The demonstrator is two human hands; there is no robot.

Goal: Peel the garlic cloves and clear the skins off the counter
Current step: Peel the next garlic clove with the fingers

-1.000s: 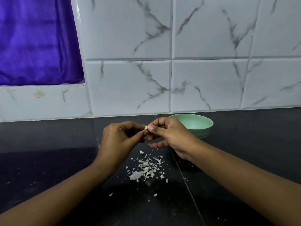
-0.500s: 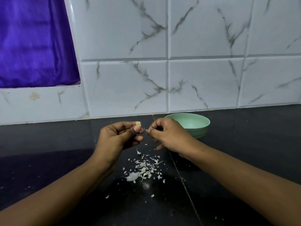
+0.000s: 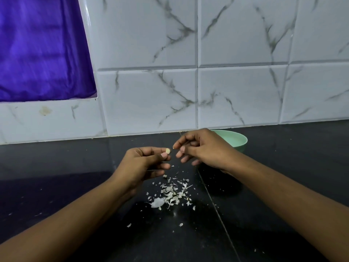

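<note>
**Peeling stage, head view.** The step in hand appeared to be stripping the last skin from a garlic clove. It was judged best done with the left hand keeping a firm pinch low on the clove and leaving its tip bare. The right hand would then pick at a loose edge with a nail and pull away above the skins, so that fragments fell on the one heap and not across the table.

From the left: a purple cloth hung in the wall recess. The left forearm rose from the lower left, thumb and forefinger gripping the pale clove above the table, the other fingers curled beneath. Skins lay scattered on the dark table below and between the hands. The right hand was just beside the clove and apart from it, fingers loosely curled, forefinger tip pointing at it; whether it pinched a scrap could not be told. Behind it stood a green bowl, contents hidden
</note>
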